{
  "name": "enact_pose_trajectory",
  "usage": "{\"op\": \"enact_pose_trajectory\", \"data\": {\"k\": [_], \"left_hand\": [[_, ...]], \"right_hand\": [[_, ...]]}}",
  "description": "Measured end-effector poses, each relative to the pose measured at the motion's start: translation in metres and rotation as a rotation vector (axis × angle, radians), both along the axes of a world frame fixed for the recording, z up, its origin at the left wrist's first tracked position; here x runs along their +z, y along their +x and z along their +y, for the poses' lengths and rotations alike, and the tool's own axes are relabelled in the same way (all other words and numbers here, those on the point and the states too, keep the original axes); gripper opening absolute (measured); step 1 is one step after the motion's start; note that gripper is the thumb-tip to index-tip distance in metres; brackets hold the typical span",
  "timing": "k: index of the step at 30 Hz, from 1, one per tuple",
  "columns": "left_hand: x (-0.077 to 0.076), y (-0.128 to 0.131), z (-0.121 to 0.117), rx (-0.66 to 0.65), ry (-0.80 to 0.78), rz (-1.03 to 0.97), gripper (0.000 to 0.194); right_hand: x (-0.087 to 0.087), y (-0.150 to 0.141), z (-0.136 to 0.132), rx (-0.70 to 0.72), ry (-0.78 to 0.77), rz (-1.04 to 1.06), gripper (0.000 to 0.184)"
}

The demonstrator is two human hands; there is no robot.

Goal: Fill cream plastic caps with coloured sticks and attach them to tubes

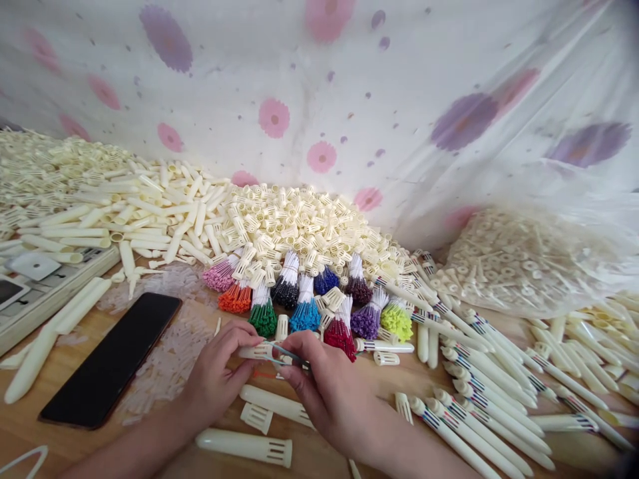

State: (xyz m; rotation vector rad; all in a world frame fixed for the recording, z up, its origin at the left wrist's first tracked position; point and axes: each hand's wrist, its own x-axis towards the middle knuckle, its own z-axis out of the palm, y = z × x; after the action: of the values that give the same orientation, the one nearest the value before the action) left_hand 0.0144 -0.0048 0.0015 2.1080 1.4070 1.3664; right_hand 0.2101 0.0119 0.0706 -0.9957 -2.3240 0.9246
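Observation:
My left hand (219, 366) pinches a short cream slotted pen sleeve (253, 351) between thumb and fingers. My right hand (327, 386) is closed on thin blue-green tweezers (285, 351), whose two arms reach left to the sleeve; whether the tips touch it I cannot tell. Below the hands lie a cream pen barrel (277, 402), a loose slotted piece (256, 418) and another slotted barrel (244, 447). Just beyond are bundles of white-stemmed refills with coloured ends, among them red (340, 336), light blue (304, 314) and green (262, 318).
A black phone (112, 359) lies at left, beside scattered clear small parts (172, 352). Slotted cream pieces (299, 219) are heaped behind the refills. Pens with coloured slots (479, 392) fan out at right, near a clear bag of parts (529, 259). A power strip (54, 299) stands far left.

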Motion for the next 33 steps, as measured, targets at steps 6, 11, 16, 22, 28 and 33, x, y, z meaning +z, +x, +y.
{"op": "enact_pose_trajectory", "data": {"k": [6,11,16,22,28,33], "left_hand": [[-0.006,-0.003,0.000,0.043,-0.055,-0.049,0.016],[-0.010,-0.008,0.002,0.100,-0.134,-0.238,0.009],[-0.007,-0.011,0.005,0.175,-0.258,-0.444,0.015],[0.006,-0.012,0.005,0.226,-0.388,-0.519,0.031],[0.016,-0.009,0.004,0.130,-0.375,-0.481,0.031],[0.009,-0.009,0.004,0.077,-0.442,-0.592,0.031]], "right_hand": [[0.000,0.006,0.002,-0.031,-0.104,0.076,0.011],[-0.003,0.047,0.011,-0.221,-0.031,-0.176,0.009],[-0.018,0.091,0.009,-0.276,0.040,-0.770,0.008],[-0.013,0.078,0.007,-0.248,0.162,-0.913,0.015],[-0.010,0.001,0.042,0.127,0.515,-0.420,0.017],[-0.024,-0.045,0.080,0.312,0.606,-0.393,0.017]]}}
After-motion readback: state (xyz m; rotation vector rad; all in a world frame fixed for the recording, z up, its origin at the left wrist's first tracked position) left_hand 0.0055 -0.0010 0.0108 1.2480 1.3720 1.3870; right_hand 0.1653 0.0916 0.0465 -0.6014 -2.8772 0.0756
